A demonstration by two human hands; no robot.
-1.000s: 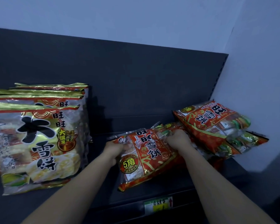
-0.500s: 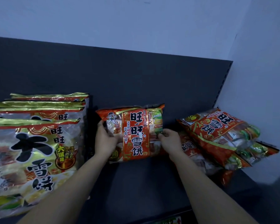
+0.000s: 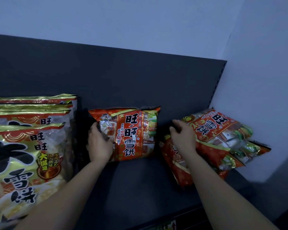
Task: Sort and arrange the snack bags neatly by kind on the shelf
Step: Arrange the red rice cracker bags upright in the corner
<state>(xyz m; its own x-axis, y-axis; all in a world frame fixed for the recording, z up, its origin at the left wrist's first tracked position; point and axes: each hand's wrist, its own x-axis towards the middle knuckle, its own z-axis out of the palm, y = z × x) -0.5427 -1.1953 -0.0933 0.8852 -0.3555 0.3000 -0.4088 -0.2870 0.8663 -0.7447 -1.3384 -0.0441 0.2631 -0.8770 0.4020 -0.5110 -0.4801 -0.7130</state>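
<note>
A small red snack bag (image 3: 131,135) stands upright against the dark back panel of the shelf (image 3: 140,183). My left hand (image 3: 99,143) grips its lower left edge. My right hand (image 3: 183,138) hovers with loosely curled fingers, holding nothing, over a pile of the same red bags (image 3: 219,138) lying tilted at the right end of the shelf. Several large gold-and-white snack bags (image 3: 28,146) stand in a row at the left.
The dark back panel (image 3: 123,80) rises behind the bags. A pale wall (image 3: 264,80) closes off the shelf on the right, touching the pile. A price label (image 3: 166,226) sits on the shelf's front edge.
The red bag was lifted from the pile, turned upright and set against the back panel. My right hand has let go of it and moved right onto the pile.
</note>
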